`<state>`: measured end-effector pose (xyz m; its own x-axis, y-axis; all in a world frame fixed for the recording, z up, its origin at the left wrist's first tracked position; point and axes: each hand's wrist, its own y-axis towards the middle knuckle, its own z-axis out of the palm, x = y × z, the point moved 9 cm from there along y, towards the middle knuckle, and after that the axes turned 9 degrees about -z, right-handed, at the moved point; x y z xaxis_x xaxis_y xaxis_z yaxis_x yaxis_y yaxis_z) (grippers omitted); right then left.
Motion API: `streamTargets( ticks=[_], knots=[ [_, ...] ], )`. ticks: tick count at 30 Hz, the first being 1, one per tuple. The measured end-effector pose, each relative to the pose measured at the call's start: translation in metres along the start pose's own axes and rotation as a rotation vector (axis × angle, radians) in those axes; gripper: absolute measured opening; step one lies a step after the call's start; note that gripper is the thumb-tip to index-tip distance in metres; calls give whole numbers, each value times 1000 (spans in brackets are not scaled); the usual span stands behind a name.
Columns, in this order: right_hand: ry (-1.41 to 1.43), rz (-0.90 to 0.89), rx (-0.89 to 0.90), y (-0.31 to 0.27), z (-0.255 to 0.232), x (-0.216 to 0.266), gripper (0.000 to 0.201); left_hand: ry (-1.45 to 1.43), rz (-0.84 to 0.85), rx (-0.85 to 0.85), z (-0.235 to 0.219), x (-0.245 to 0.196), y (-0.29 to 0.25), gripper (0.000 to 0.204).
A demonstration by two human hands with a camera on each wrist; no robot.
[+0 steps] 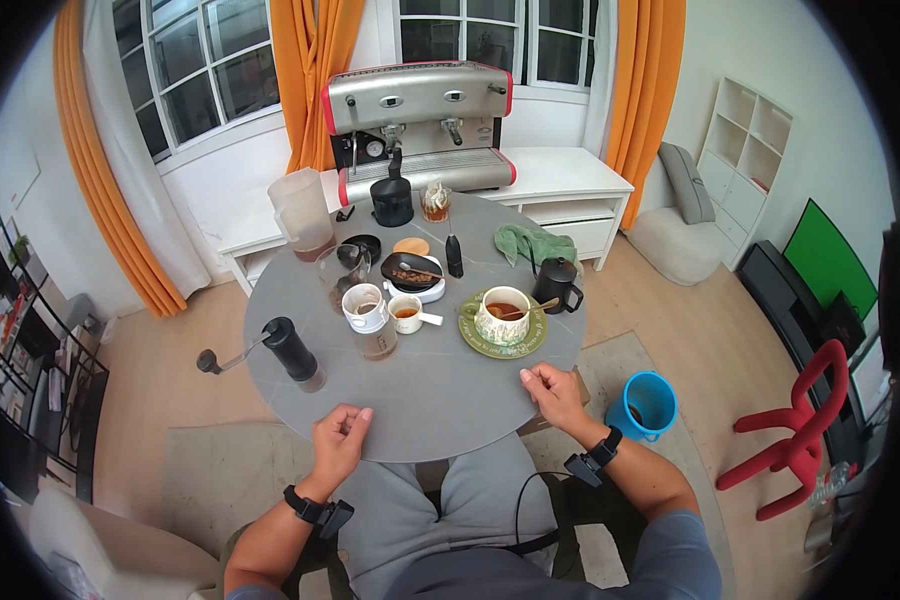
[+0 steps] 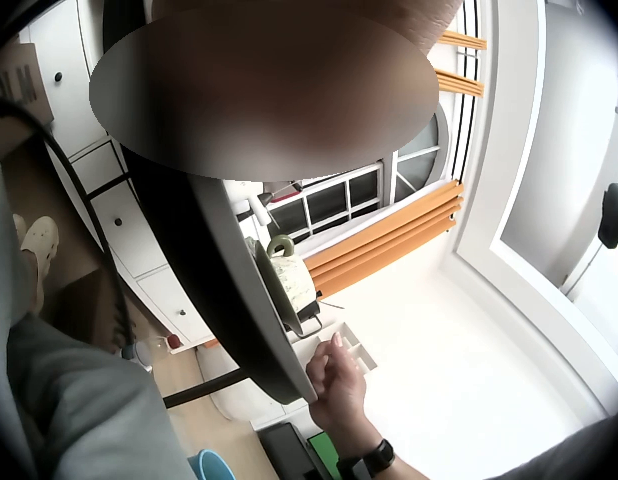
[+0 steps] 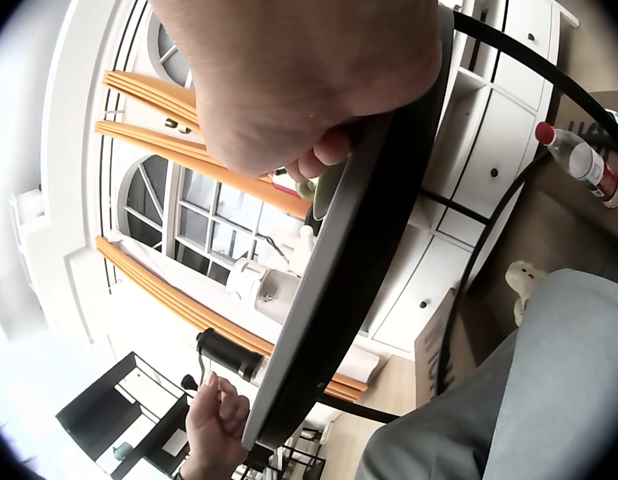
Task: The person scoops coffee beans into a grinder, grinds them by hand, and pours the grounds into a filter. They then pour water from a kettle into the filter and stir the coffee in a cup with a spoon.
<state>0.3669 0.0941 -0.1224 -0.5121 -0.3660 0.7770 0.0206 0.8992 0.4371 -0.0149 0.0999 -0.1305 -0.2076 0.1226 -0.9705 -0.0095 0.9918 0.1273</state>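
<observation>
Rests left hand (image 1: 341, 443) and right hand (image 1: 558, 396) at table (image 1: 440, 395) edge with loosely curled fingers, gripping nothing; has grinder (image 1: 290, 348) near left hand, cup (image 1: 498, 328) on saucer (image 1: 535, 338) beyond right, probably to catch drips.

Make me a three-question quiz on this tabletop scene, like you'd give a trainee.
1. What is the patterned cream cup standing on? (a) round wooden lid (b) round green plate (c) black oval dish
2. True or false: in the head view, the black cylindrical crank grinder stands right of the cup.
3. Where is the round blue bucket?
Key: 1: b; 2: false, it stands left; 3: low beside the round grey table, on its right.
</observation>
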Motion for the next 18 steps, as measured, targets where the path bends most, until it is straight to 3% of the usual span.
streamTargets(
  ticks=[18],
  knots=[
    [-17, -56, -70, -4, -2, -1, 27, -42, -21, 56, 2, 5, 0, 18]
  ],
)
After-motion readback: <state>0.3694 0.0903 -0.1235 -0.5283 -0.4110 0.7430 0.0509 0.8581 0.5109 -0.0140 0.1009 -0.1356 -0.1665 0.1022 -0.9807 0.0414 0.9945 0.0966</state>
